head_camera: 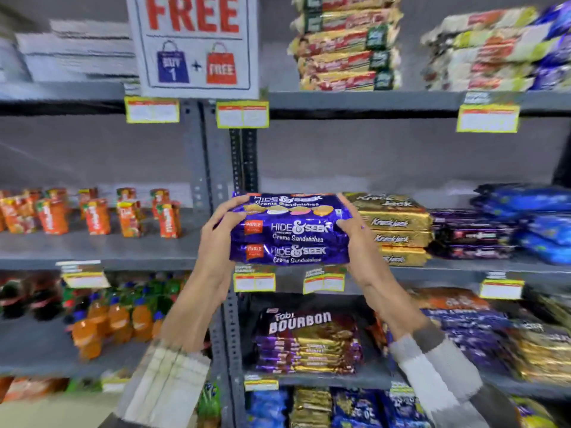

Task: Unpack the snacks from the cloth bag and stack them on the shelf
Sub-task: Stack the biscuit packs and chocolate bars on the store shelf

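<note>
Before the shelf [457,270], biscuit packs [290,230] stretch horizontally left-right.

Head-worn view, near, facing shelf [454,268]

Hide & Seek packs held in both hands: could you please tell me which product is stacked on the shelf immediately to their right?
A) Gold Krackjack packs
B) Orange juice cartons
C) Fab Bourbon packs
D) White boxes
A: the stack of gold Krackjack packs sits just right of the purple Hide & Seek packs, which the left hand and right hand grip by the ends.
</note>
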